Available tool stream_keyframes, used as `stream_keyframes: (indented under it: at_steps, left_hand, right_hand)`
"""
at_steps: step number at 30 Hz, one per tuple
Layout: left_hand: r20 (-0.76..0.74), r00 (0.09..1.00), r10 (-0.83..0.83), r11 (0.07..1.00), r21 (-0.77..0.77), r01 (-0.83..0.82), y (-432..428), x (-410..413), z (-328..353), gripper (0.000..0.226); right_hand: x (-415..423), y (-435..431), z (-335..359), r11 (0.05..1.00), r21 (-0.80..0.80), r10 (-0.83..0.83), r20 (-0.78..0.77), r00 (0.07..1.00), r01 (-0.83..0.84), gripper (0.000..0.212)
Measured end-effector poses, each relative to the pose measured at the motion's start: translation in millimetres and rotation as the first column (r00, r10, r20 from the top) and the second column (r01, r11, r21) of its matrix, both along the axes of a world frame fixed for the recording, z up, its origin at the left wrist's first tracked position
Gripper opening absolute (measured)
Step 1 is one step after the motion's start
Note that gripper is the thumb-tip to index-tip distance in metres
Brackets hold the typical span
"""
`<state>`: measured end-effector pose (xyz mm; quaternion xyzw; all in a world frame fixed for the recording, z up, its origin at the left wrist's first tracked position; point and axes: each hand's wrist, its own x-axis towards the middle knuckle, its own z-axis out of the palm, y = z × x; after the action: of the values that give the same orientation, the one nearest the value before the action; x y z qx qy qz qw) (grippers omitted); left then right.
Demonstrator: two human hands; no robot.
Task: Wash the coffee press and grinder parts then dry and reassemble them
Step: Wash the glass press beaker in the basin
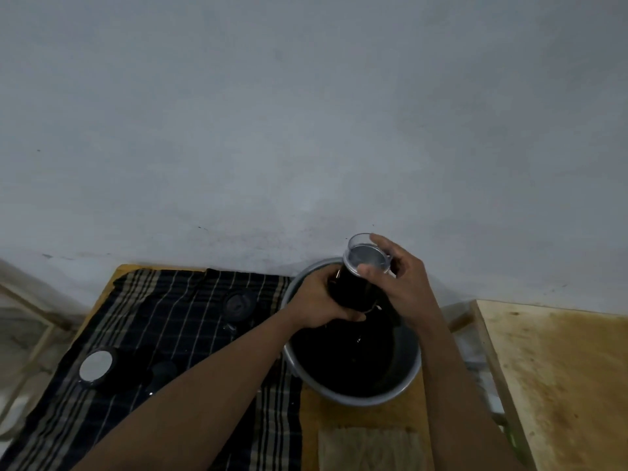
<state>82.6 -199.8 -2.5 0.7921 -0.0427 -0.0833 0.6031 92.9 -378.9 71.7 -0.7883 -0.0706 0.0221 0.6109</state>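
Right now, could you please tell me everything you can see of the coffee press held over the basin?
The coffee press is a dark cylinder with a clear, glass-like rim on top, where a pale round disc shows inside. It is tilted, top away from the camera, above the grey basin. The left hand wraps its dark body; the right hand pinches the clear rim.

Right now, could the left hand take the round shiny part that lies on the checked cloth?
Probably not yet: the left hand grips the coffee press over the basin. The shiny part lies uncovered on the cloth, so the way seems free once that hand lets go.
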Motion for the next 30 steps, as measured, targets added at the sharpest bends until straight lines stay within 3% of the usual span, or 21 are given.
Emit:
stream_keyframes:
  at_steps: [3,6,12,18,23,30]
  left_hand:
    - [0.053,0.997,0.051,0.999,0.003,-0.051,21.9,-2.7,21.7,0.085]
    - [0.165,0.976,0.142,0.989,0.016,-0.146,66.5,-10.1,45.7,0.078]
    - [0.236,0.945,0.229,0.944,0.182,-0.274,184.7,-36.1,64.9,0.07]
    - [0.052,0.947,0.317,0.877,0.364,-0.314,271.0,-70.8,17.8,0.078]
    - [-0.035,0.951,0.308,0.869,0.418,-0.266,298.7,-86.7,-14.5,0.087]
    - [-0.118,0.955,0.273,0.846,0.503,-0.179,310.1,-84.7,-40.0,0.086]
  right_hand:
    - [3.9,26.6,19.0,0.998,0.052,0.029,0.08,0.996,-0.033,0.072]
    - [8.6,71.7,42.0,0.993,0.07,0.08,0.15,0.985,-0.091,0.061]
    - [5.8,184.4,50.9,0.964,0.086,0.238,0.127,0.963,-0.25,0.059]
    - [-17.6,273.6,-0.5,0.915,-0.15,0.378,-0.011,0.926,-0.375,0.068]
    - [-38.0,300.8,-51.2,0.892,-0.215,0.373,-0.149,0.916,-0.398,0.056]
    - [-49.6,313.8,-92.5,0.882,-0.235,0.357,-0.232,0.905,-0.408,0.06]
